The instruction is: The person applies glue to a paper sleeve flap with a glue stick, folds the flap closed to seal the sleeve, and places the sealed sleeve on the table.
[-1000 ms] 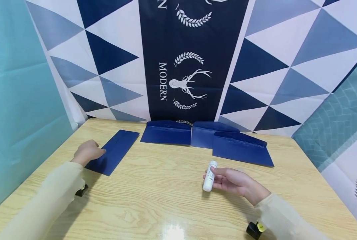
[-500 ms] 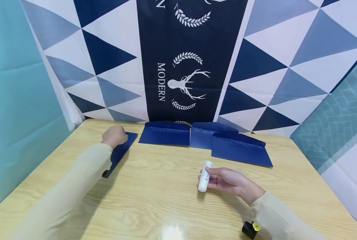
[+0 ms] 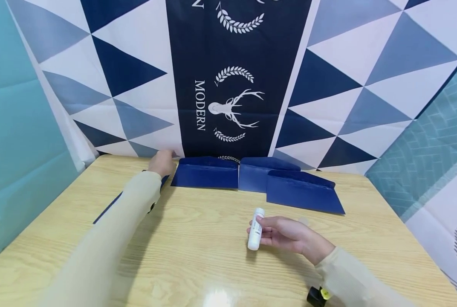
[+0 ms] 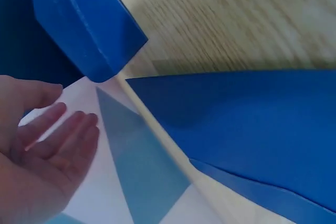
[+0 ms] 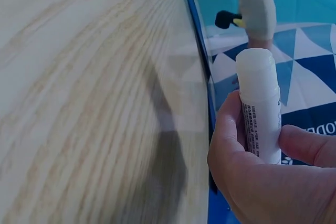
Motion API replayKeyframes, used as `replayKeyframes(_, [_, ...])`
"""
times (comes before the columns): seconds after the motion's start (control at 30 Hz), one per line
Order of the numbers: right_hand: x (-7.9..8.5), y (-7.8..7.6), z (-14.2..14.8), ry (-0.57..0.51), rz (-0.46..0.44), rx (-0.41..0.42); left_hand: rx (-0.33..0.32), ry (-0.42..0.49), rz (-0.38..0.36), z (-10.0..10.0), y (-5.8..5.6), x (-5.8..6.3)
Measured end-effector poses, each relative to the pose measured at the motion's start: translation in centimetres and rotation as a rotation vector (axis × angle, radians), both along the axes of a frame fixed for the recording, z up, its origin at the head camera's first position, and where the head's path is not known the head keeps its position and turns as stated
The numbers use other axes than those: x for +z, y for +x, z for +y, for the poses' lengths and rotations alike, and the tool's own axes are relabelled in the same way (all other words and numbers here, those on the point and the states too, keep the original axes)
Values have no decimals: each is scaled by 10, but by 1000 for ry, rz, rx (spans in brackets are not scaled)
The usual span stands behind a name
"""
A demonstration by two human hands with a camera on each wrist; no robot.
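Observation:
My right hand (image 3: 291, 234) grips a white glue stick (image 3: 256, 229), cap on, above the middle of the table. Thumb on one side and fingers on the other hold the glue stick (image 5: 257, 114) in the right wrist view. My left hand (image 3: 162, 162) is at the back left edge, its relaxed fingers holding nothing in the left wrist view. Below the left forearm lies a navy envelope (image 4: 252, 124), mostly hidden in the head view. Just right of that hand is another navy envelope (image 3: 205, 175) with its flap raised.
Along the back edge lie two more navy envelopes, one envelope (image 3: 305, 194) overlapping the other envelope (image 3: 251, 175). A patterned cloth (image 3: 228, 85) hangs right behind the wooden table (image 3: 198, 247). A teal cloth (image 3: 21, 149) hangs at the left.
My left hand has moved from the left envelope's near side to the back edge, away from me and rightward. The right hand has shifted slightly left in view with the glue stick.

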State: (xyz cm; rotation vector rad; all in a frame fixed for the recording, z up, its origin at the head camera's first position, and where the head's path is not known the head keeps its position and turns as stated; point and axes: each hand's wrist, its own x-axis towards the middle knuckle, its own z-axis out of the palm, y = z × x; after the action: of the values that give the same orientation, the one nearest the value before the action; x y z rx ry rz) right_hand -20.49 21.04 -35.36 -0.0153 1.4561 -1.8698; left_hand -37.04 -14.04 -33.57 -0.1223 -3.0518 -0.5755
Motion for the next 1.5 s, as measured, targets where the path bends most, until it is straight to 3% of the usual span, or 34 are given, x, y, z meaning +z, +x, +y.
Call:
replayKeyframes(0.17, [5, -1, -1, 4, 5, -7, -68, -13, 16, 8, -16, -8])
replayKeyframes(0.5, [5, 5, 2, 10, 7, -34, -167, -114, 85, 14, -32, -30])
replayKeyframes(1.0, [1, 4, 4, -30, -35, -40, -209, -325, 296, 24, -32, -43])
replayKeyframes(1.5, [1, 6, 5, -51, -31, -41, -298, -175, 263, 7, -9, -33])
